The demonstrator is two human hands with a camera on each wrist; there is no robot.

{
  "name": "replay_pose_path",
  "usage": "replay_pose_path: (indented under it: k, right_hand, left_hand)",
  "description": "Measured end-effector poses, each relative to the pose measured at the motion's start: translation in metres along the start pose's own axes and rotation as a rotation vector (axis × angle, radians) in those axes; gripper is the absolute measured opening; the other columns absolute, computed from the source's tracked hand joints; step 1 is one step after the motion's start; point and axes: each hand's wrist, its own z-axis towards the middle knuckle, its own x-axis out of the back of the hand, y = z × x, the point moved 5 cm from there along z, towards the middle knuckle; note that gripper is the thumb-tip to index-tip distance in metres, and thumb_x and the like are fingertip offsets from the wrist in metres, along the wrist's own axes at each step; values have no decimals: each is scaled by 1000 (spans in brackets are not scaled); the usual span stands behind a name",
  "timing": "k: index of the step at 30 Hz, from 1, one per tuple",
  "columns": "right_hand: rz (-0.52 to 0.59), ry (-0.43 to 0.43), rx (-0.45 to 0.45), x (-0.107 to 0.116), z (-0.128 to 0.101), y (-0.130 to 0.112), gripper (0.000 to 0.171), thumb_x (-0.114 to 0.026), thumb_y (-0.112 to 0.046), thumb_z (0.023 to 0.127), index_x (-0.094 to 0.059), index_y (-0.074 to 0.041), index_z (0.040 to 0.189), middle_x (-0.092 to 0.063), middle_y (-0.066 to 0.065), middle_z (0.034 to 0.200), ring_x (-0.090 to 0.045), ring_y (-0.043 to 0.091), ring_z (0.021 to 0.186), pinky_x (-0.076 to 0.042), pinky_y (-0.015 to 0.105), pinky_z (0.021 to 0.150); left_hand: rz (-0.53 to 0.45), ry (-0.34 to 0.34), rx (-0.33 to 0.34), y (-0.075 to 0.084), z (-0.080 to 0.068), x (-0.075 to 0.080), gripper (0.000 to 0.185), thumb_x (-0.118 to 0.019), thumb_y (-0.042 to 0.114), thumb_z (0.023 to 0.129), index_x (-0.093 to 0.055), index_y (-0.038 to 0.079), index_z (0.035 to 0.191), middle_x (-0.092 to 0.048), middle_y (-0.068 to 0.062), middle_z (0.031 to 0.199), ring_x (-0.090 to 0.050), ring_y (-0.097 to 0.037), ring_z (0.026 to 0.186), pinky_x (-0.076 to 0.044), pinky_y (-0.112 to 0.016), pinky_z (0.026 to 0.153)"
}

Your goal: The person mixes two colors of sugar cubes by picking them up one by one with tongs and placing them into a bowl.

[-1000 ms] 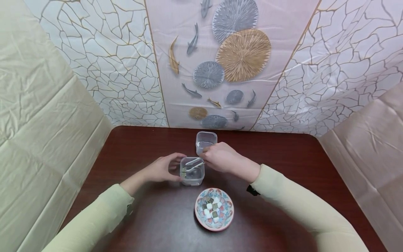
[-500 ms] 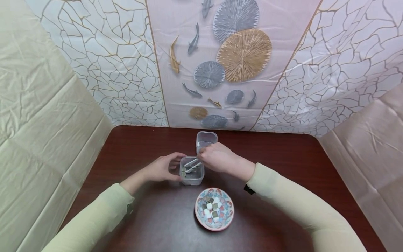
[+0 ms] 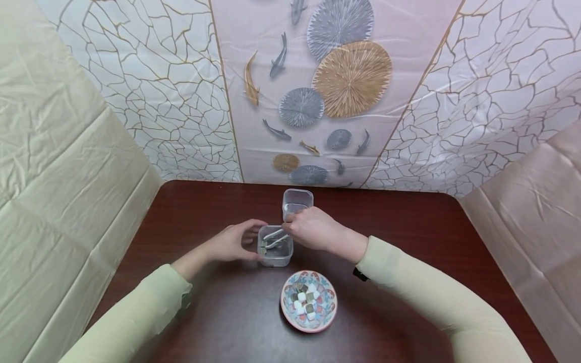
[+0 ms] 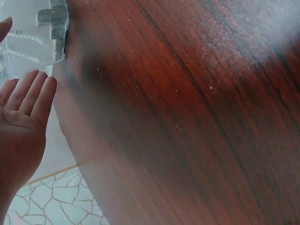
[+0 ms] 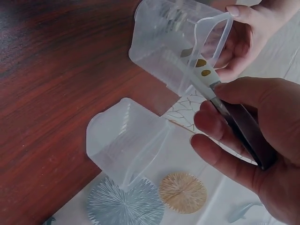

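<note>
Right hand (image 3: 313, 229) grip pinching tongs (image 3: 275, 238) inside clear container (image 3: 275, 254), left hand (image 3: 231, 244) beside

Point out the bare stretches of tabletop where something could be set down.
Bare table lies wide left of the left hand, and right of the right hand toward the far corner. Crowded down the middle: far container, near container with the tongs, and patterned bowl.

near container (image 3: 275, 252) nudged left – right hand (image 3: 313, 229) and tongs (image 3: 274, 238) shifted too
</note>
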Motion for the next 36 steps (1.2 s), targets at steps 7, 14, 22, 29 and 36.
replay_pose_path:
  k: [7, 14, 22, 29, 36]
  right_hand:
    - [-25, -69, 12, 4, 11, -1, 13, -75, -6, 94, -79, -18, 90, -73, -4, 88, -69, 19, 68, -57, 37, 53]
    - [-19, -130, 28, 6, 21, 1, 16, -76, -4, 94, -82, -18, 91, -74, -4, 89, -70, 17, 72, -59, 37, 57]
    - [-22, -108, 6, 11, 13, 1, 15, -76, -7, 93, -80, -18, 84, -74, -5, 85, -69, 19, 65, -57, 38, 53]
    - [-17, -109, -28, 13, 7, 2, 15, -75, -8, 91, -76, -16, 79, -74, -5, 82, -70, 22, 66, -59, 42, 55]
    - [33, -177, -61, 9, 5, 6, 9, -74, -13, 95, -77, -16, 86, -75, -2, 88, -72, 25, 72, -61, 45, 59]
  left_hand:
    - [-3, -3, 1, 0, -1, 1, 80, -94, 14, 83, -52, 0, 149, -63, -22, 144, -61, -39, 136, -54, -51, 112]
    - [8, -6, 16, -2, -3, 2, 80, -93, 12, 83, -51, 0, 150, -63, -21, 145, -61, -37, 137, -54, -49, 113]
    - [-7, -5, 2, -1, -3, 2, 80, -93, 14, 83, -51, -1, 150, -63, -23, 145, -61, -40, 137, -53, -51, 113]
    - [-10, 2, -6, -2, -2, 2, 80, -93, 12, 83, -51, -2, 149, -64, -24, 144, -60, -40, 137, -53, -52, 113]
    - [-7, -4, -13, -2, -1, 2, 80, -93, 12, 83, -51, -3, 149, -64, -24, 143, -61, -40, 136, -53, -50, 113]
